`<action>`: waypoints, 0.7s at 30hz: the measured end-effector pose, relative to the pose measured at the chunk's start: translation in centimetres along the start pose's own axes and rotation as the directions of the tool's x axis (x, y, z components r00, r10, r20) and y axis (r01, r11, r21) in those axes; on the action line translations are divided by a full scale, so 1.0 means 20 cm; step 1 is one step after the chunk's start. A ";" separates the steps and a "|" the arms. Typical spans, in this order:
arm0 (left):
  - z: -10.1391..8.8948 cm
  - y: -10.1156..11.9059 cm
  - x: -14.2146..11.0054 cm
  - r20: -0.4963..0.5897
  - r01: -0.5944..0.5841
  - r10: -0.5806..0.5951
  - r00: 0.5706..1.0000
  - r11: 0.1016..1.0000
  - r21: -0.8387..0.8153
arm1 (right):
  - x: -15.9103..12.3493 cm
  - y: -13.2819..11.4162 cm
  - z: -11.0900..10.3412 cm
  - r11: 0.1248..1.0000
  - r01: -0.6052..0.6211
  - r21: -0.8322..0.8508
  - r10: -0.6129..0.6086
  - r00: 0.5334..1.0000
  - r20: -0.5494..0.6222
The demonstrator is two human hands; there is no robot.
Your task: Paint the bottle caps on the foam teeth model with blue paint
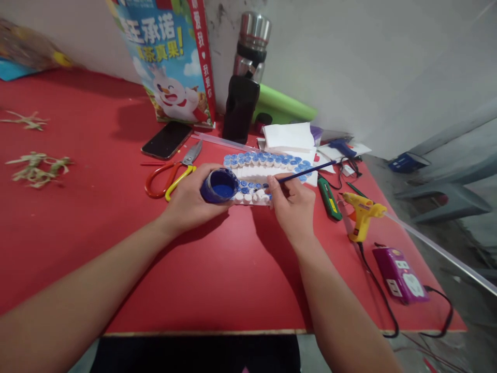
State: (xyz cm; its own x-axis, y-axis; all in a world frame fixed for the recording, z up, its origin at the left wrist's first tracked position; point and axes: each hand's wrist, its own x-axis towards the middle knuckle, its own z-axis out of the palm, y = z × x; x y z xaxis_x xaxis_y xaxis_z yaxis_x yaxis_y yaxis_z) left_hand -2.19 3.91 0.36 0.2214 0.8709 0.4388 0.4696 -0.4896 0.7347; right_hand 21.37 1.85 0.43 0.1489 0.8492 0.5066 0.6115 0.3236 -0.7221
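Observation:
My left hand (190, 199) is wrapped round a small open jar of blue paint (220, 186), tilted so its inside shows. In my right hand (291, 204) I pinch a thin blue paintbrush (306, 171), its tip down on the craft piece between the hands. That craft piece (254, 172) is white, with rows of small round discs; the back rows are blue on top, while several discs (248, 198) along the front are white. Part of it is hidden behind the jar and my right hand.
Scissors (157, 181) and a phone (166, 140) lie left. Behind stand a printed bag (171, 67) and a steel flask (254, 31). To the right are a green utility knife (329, 198), a yellow glue gun (363, 212) and a purple power strip (402, 274) with cords, near the red table's edge.

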 end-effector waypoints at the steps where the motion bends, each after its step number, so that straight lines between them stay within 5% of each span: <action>1: 0.00 0.00 0.00 -0.001 0.001 -0.001 1.000 1.000 0.003 | 0.00 0.00 0.00 1.000 -0.001 -0.002 0.001 1.000 -0.001; 21: 0.00 -0.02 -0.01 -0.006 -0.033 0.033 0.999 0.999 0.000 | 0.01 0.00 0.00 1.000 -0.021 -0.001 0.021 1.000 -0.006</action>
State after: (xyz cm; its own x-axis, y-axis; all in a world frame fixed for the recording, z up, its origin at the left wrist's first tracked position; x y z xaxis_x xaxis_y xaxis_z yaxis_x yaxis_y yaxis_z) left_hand -2.38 4.02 -0.03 0.2315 0.8542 0.4655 0.4624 -0.5176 0.7199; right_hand 21.47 1.96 0.45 0.1662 0.8533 0.4942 0.6092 0.3052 -0.7319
